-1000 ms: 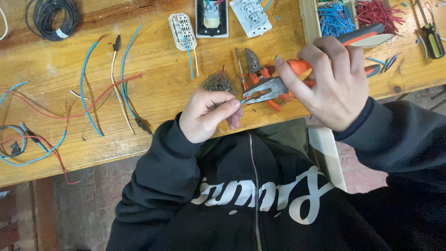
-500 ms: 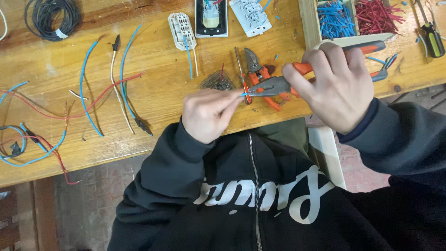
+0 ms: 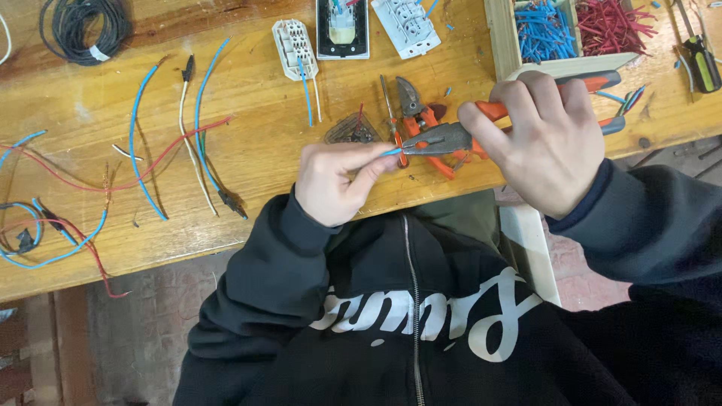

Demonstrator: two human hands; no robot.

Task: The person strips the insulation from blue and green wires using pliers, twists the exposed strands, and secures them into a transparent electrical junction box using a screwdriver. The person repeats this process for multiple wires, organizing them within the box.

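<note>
My right hand [image 3: 545,143] grips orange-handled pliers [image 3: 444,138] over the front edge of the wooden bench. The grey jaws point left and close on the end of a short blue wire piece [image 3: 391,151]. My left hand [image 3: 338,180] pinches the other end of that wire between thumb and fingers, just left of the jaws. Under the pliers lies a second orange-handled cutter [image 3: 417,113] on the bench. A small tangle of bare copper strands [image 3: 352,132] sits just above my left hand.
A wooden box [image 3: 502,45] at the upper right holds blue and red wire offcuts. White socket parts [image 3: 297,46] and a black-framed switch plate [image 3: 343,30] lie at the top. Loose blue, red and white wires [image 3: 147,143] spread left; a black cable coil [image 3: 83,26] and a screwdriver [image 3: 701,64] lie in the far corners.
The pliers have swung from tilted to nearly level and lifted slightly. My left hand has shifted a little up and right, keeping the blue wire at the jaws.
</note>
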